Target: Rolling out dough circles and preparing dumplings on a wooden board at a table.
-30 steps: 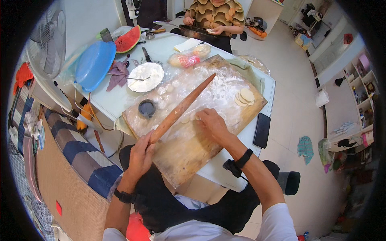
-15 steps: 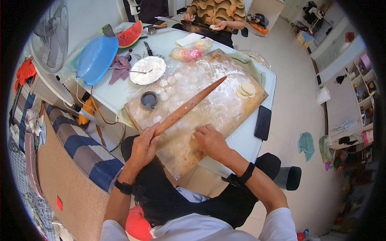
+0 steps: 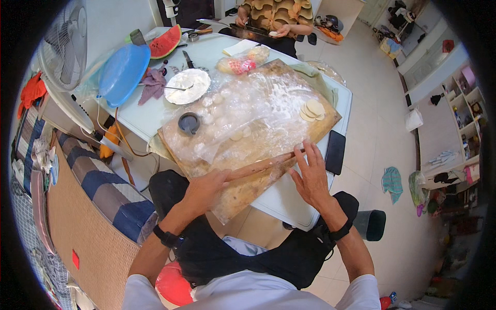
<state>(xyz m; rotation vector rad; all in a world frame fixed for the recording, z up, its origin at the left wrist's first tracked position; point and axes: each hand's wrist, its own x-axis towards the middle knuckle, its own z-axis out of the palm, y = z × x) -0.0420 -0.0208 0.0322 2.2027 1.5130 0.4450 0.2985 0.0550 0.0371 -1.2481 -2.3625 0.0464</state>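
Observation:
A tapered wooden rolling pin (image 3: 263,165) lies low across the near part of a floured wooden board (image 3: 232,199). My left hand (image 3: 205,190) is closed round its left end. My right hand (image 3: 311,174) has its fingers stretched and spread, with the fingertips at the pin's right tip. Behind the pin, a clear plastic sheet (image 3: 258,113) covers several pale lumps of dough. A small stack of round dough wrappers (image 3: 312,110) sits at the board's right side. Whether dough lies under the pin, I cannot tell.
A dark cup (image 3: 188,124) stands on the board's left, with a plate of white flour (image 3: 194,92) behind it. Farther back are a blue basin (image 3: 123,75), a watermelon piece (image 3: 165,42) and a knife (image 3: 188,59). A black phone (image 3: 336,152) lies right. Another person (image 3: 279,18) sits opposite.
The rolling pin has swung down from a raised slant to lie lower across the board. My right hand has moved right and opened, from curled on the board to the pin's tip.

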